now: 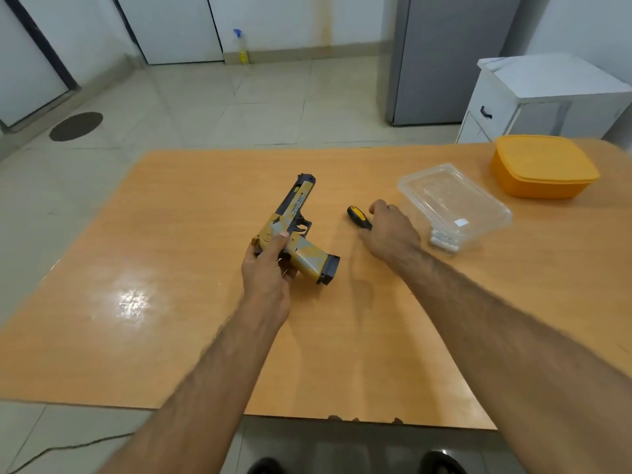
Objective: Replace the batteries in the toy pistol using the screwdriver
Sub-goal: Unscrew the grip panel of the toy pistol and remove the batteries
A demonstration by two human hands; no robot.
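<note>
Forearms, both bare, reach out over the glossy orange-brown wood-grain laminate table, whose near edge is chipped. The left hand grips the tan-and-black plastic toy pistol at the rear of its slide, thumb laid along the side and fingers curled beneath; the muzzle points away from the hand, and the blocky grip with its black base sticks out to the hand's right. White lettering runs along the slide (too small to read), and a pale bird-like emblem sits just beyond the thumb.

To the right, the right hand lies palm down over the black-and-yellow-handled screwdriver, fingers curled at the handle; the rounded butt pokes out to the hand's left, and the shaft is hidden. Whether the fingers have truly closed on it, I cannot tell, since the hand is blurred.

Just right of that hand stands a clear, thin-walled rectangular plastic container, with a small white label showing inside. A few white cylindrical batteries lie side by side at its near corner. Farther off to the right sits an opaque orange plastic lidded box with rounded corners.
</note>
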